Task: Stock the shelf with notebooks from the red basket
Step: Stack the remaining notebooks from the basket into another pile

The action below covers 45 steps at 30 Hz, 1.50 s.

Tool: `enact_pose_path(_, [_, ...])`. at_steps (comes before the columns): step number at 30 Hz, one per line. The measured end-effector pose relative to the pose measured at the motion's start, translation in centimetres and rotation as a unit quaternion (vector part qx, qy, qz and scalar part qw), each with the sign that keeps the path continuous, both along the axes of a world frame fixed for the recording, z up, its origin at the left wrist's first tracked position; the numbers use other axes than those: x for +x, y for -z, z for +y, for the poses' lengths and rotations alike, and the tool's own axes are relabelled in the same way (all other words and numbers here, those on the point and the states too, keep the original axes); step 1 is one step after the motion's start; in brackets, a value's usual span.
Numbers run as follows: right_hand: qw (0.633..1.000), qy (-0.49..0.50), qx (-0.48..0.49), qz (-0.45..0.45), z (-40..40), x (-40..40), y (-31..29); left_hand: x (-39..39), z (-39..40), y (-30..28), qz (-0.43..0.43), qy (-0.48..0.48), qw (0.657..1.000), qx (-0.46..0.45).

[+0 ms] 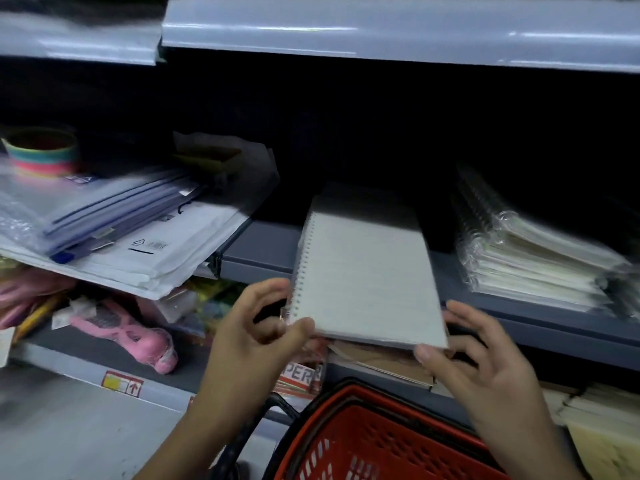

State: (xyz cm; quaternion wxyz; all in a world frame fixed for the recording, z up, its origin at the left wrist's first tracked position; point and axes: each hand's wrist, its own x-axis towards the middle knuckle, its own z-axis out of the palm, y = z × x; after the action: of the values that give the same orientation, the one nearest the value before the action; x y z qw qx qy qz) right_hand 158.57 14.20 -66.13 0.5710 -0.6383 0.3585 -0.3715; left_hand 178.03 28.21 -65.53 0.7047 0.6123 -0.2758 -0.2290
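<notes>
Nearest the camera, the red basket (pixel 374 441) is seen at the lower edge, below and between the two forearms; what is left in it cannot be made out.

Just above it, the left hand (pixel 256 327) is held at the near left corner of a spiral notebook (pixel 367 271). The corner by the wire spine is pinched between thumb and curled fingers. The right hand (pixel 485 362) is placed at the near right corner, its fingers fairly straight and spread; the thumb is laid against the front edge, and the notebook appears to be steadied rather than gripped.

The notebook is held flat, its near end overhanging the shelf (pixel 263 251) edge and its far end already over the shelf board. Its long axis runs away from the person, leaning slightly to the left, with the spine along the left side. It appears to lie on top of another notebook, though the dark makes this uncertain.

Both hands are at the near end, so the coming push is judged to run straight along that axis, into the shelf. The left hand is the one with the firm hold.

Further right on the same shelf, a stack of wrapped notebooks (pixel 530 258) is lying well apart. To the left, a pile of plastic folders (pixel 114 237) is seen on the neighbouring shelf.
</notes>
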Motion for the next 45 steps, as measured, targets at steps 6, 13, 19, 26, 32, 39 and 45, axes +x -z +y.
enact_pose_path(6, [0.990,0.116,-0.069,-0.034,-1.7,2.8,1.0,0.7,-3.0,0.2,-0.077,-0.122,0.989,0.040])
enact_pose_path(13, [0.986,0.114,-0.111,-0.050,-4.6,6.2,-2.1,3.3,-6.5,-1.8,-0.001,-0.080,0.996,-0.040])
enact_pose_path(19, [0.974,0.054,-0.209,0.074,-6.7,7.2,-0.7,5.7,-9.0,-1.3,-0.120,-0.134,0.980,0.085])
enact_pose_path(26, [0.964,0.138,-0.208,0.094,-8.1,9.0,-1.5,6.5,-11.0,-0.3,-0.185,-0.141,0.964,0.125])
enact_pose_path(32, [0.961,0.143,-0.211,0.107,-7.3,8.3,-1.3,6.2,-10.8,-0.1,-0.202,-0.119,0.963,0.134])
enact_pose_path(39, [0.967,0.118,-0.208,0.083,-4.6,5.2,-0.9,3.7,-8.0,0.4,-0.311,-0.154,0.935,0.071])
enact_pose_path(45, [0.965,0.086,-0.215,0.123,-1.1,0.1,1.8,0.4,-5.8,3.4,-0.440,-0.106,0.889,0.076])
